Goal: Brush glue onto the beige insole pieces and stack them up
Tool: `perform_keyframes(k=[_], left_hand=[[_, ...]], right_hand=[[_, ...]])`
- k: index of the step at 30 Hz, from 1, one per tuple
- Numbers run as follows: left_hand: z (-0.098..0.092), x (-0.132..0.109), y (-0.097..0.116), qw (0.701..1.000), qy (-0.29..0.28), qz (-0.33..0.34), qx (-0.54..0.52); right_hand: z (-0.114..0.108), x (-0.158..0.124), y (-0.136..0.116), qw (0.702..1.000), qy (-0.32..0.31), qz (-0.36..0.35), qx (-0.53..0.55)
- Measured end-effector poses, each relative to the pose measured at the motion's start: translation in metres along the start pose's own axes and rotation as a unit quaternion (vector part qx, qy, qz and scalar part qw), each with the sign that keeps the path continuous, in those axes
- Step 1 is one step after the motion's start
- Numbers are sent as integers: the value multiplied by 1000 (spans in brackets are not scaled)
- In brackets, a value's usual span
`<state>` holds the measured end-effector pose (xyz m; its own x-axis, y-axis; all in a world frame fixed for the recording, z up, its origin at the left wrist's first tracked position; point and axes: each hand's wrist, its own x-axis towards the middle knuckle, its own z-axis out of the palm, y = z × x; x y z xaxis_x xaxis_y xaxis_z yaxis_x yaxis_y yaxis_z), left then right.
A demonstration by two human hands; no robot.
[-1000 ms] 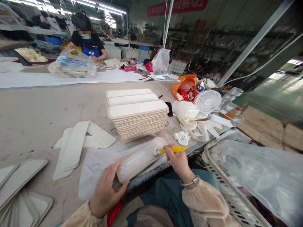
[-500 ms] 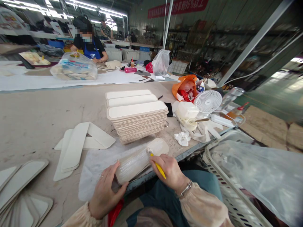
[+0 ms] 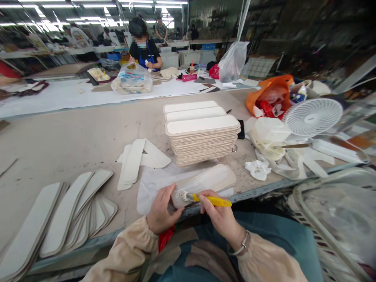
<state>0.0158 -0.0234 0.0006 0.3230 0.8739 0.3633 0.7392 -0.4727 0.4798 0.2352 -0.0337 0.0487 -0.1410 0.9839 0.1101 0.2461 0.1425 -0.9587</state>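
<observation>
A long pale panel with rounded ends lies near the table's front edge, its top wet and shiny with a whitish coating. My left hand holds its left end, fingers at the far side and thumb along the near edge. Closed round the yellow handle of a brush is my right hand. The bristles, smeared with white paste, touch the panel near its left end. Under the panel spreads a thin whitish sheet. Right behind stand tall stacks of similar panels.
Loose panels overlap to the left, with fanned panels farther left. On the right are crumpled tissue, a white tub, a fan and an orange bag. A co-worker sits across the table.
My right hand has drawn the brush from the panel's right part to its left end, and the handle now lies flatter. The camera view has swung left. My left hand stays on the panel.
</observation>
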Motion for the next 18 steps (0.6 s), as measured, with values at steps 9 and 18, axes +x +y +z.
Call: perform_keyframes(k=[9,18], left_hand=[[-3,1,2,1000,-19,-5,-14],[-2,-2,5,999,11,-9,-38]], right_hand=[[-38,13,15,985,148,80,23],[15,14,11,998,1,54,45]])
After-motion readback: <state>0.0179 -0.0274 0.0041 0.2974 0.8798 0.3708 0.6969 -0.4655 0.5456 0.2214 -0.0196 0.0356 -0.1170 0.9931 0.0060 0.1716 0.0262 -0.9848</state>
